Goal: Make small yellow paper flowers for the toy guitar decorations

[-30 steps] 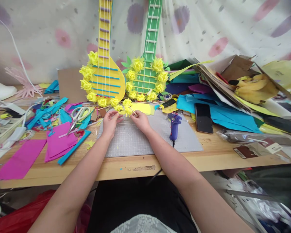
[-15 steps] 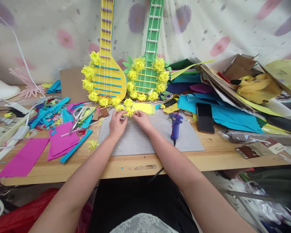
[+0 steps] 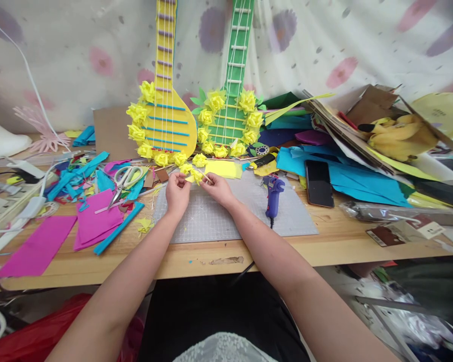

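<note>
A yellow paper flower (image 3: 195,176) is between my hands, just above the grey cutting mat (image 3: 207,216). My left hand (image 3: 177,193) is closed, its thumb and fingers pinching the flower's left side. In the fingers of my right hand (image 3: 218,188) is a thin wooden stick (image 3: 207,177), its tip pointing toward the petals. My fingers partly hide the flower's lower side. Behind it stand a yellow paper guitar (image 3: 169,128) and a green paper guitar (image 3: 228,118), both edged with yellow flowers. A sheet of yellow paper (image 3: 223,169) lies beyond my right hand.
A purple glue gun (image 3: 274,196) rests on the mat's right side, near a phone (image 3: 319,183). Scissors (image 3: 125,181), magenta paper (image 3: 98,218) and blue scraps lie at the left. Blue sheets (image 3: 366,183) and stacked cardboard (image 3: 343,130) fill the right.
My left hand has moved slightly left and lower, its fingers now drawn closer together. The flower has shifted a little toward me and left, and the stick has moved slightly with my right hand.
</note>
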`<state>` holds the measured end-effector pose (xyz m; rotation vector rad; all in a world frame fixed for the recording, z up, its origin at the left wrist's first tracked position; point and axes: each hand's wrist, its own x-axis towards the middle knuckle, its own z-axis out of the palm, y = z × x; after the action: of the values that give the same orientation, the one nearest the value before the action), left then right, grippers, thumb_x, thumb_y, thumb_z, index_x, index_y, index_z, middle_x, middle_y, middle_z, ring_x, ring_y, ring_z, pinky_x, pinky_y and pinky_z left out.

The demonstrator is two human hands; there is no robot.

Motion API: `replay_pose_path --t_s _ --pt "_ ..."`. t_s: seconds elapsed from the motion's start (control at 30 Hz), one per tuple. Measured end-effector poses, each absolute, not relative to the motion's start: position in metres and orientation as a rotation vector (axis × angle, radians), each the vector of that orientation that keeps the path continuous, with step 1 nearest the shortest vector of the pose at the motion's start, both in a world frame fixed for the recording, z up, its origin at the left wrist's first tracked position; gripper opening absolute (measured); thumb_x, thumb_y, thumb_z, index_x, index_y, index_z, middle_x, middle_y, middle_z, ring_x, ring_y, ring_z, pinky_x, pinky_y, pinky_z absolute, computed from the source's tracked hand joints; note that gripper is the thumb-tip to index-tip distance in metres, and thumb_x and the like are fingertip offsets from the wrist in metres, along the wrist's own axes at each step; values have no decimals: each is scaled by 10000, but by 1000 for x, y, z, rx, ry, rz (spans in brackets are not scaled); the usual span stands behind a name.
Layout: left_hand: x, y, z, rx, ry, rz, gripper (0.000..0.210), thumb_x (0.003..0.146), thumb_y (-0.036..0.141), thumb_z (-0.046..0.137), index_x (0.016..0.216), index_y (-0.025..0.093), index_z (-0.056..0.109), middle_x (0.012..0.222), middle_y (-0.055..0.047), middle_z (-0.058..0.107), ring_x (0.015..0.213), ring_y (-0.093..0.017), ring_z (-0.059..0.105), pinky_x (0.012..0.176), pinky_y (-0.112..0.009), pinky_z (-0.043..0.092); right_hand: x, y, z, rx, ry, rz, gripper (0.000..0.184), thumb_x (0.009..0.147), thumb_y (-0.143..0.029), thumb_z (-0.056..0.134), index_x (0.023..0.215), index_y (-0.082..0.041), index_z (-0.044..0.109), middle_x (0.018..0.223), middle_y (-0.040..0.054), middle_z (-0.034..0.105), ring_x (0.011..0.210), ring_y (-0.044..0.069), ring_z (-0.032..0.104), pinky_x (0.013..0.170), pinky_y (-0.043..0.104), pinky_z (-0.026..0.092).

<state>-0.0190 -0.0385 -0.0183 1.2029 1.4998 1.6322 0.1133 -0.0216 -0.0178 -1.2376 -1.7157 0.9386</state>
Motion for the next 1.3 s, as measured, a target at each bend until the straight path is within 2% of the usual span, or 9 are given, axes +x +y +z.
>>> replay_pose_path --t_s 0.1,0.2,0.3,0.53,0.7,0.93,1.1,1.3 --pt "-15 -39 -15 1003 1384 1552 288 596 156 614 868 187 525 600 38 552 486 -86 505 422 -164 338 113 -24 -17 -1262 -1745 833 183 718 -367 482 692 -186 486 557 -61 411 512 71 343 513 198 262" --pt "-13 -41 -9 868 1270 1584 348 559 185 664 878 170 524 674 19 596 519 -86 542 393 -156 327 114 -25 -16 -1305 -1780 751 192 736 -375 473 726 -189 519 573 -58 442 524 73 363 532 199 272" --pt "-15 -42 -3 699 1218 1581 309 567 153 664 846 155 531 665 20 598 525 -72 551 401 -146 343 114 -26 -15 -1347 -1811 690 201 747 -374 471 762 -189 548 606 -50 484 551 77 396 550 198 280" --pt "-21 -45 7 462 1031 1418 48 701 130 615 718 120 571 681 -14 616 611 -65 600 469 -126 430 113 -28 -9 -1493 -1801 509 225 779 -389 454 800 -206 583 601 -40 510 547 89 415 541 210 252" --pt "-16 -41 7 372 967 1355 47 730 75 599 725 121 603 706 -19 627 632 -51 602 518 -97 463 110 -30 -10 -1489 -1833 437 246 798 -396 437 843 -216 597 635 -28 548 564 96 430 559 212 265" --pt "-3 -35 12 118 961 1268 73 755 95 587 690 123 567 546 30 531 460 -6 513 389 -55 385 117 -27 -9 -1502 -1780 411 258 796 -415 441 850 -216 595 654 -23 562 566 98 441 538 218 254" --pt "-2 -35 15 19 861 1230 100 780 117 563 682 126 551 532 27 508 472 -3 503 404 -39 388 118 -26 -8 -1473 -1743 413 271 801 -417 430 865 -207 589 671 -18 565 592 100 461 552 217 271" --pt "-2 -35 10 69 812 1202 72 794 129 542 758 119 605 661 -24 600 573 -41 561 485 -85 465 118 -25 -10 -1436 -1765 426 291 801 -434 430 877 -206 594 673 -13 570 607 105 471 556 217 275"
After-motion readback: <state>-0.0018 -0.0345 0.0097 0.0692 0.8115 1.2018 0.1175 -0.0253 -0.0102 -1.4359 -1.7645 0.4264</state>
